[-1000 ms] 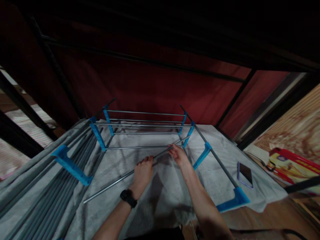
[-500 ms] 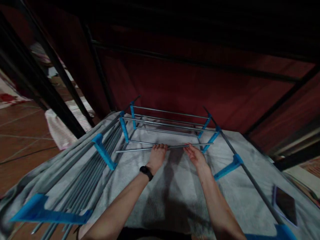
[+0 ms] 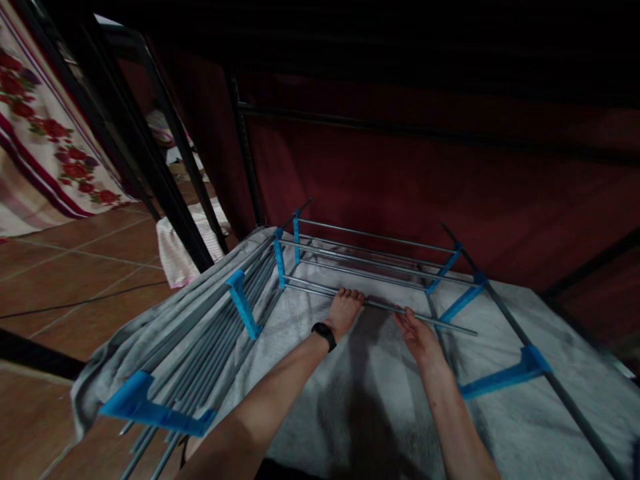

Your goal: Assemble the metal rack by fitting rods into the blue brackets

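A thin grey metal tube (image 3: 450,325) lies across in front of me, low over the grey cloth. My left hand (image 3: 346,311) has its fingers wrapped over the tube near the middle. Farther right, my right hand (image 3: 415,332) holds the same tube lightly between thumb and fingers, palm partly up. The tube's left end is close to the foot of a blue plastic bracket (image 3: 279,261); whether it touches is too small to tell. Its right end sticks out free past another blue bracket (image 3: 463,303). Several crossbars (image 3: 370,257) join the brackets behind the tube.
Several loose tubes (image 3: 215,340) lie bundled at the left, beside a near blue bracket (image 3: 155,413). A long side pole (image 3: 570,400) runs down the right with a blue bracket (image 3: 505,379). Black metal posts (image 3: 165,180) and a dark red curtain (image 3: 380,180) stand behind.
My view has turned left. The tube's left end has moved in toward the left bracket, and its right end has tilted toward me. Both hands still hold it.
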Demonstrator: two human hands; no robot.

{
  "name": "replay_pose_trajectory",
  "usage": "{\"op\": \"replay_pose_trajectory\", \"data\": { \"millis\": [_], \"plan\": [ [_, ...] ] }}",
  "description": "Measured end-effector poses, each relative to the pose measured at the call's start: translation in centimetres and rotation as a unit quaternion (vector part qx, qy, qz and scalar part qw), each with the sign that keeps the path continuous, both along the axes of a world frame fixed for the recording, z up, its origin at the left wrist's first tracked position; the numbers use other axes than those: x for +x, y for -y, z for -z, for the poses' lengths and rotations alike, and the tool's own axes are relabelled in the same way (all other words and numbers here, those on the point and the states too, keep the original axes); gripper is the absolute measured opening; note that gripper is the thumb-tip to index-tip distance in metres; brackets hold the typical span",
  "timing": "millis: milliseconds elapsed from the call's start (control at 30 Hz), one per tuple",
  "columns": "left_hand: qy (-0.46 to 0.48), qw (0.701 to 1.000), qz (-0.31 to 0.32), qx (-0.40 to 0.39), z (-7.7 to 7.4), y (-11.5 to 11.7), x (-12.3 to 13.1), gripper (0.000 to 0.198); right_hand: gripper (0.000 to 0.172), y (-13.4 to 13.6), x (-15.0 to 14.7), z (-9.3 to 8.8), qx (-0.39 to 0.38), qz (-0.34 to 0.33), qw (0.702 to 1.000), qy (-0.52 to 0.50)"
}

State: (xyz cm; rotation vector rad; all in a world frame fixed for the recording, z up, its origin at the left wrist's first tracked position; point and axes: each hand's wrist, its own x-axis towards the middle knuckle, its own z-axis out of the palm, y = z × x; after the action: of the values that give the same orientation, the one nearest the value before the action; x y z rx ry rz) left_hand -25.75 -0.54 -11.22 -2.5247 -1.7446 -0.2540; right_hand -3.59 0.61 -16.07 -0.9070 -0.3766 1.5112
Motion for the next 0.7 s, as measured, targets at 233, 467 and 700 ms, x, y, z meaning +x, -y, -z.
{"op": "replay_pose_trajectory", "data": {
  "millis": [233, 467, 700],
  "plan": [
    [-0.004, 1.0, 0.0, -0.011, 0.4, -1.2, -1.0, 0.03, 0.027, -0.1, -1.1, 0.5, 0.032, -0.011, 0.999, 0.005],
    [-0.015, 1.0, 0.003, 0.008, 1.1, -1.7, -1.3, 0.031, 0.029, -0.5, -0.9, 0.6, 0.04, -0.008, 0.999, 0.013],
    [-0.01, 1.0, 0.008, 0.013, 0.9, -1.4, -1.7, 0.032, 0.03, -0.7, -0.9, 0.7, 0.054, -0.026, 0.998, 0.013]
  ]
}}
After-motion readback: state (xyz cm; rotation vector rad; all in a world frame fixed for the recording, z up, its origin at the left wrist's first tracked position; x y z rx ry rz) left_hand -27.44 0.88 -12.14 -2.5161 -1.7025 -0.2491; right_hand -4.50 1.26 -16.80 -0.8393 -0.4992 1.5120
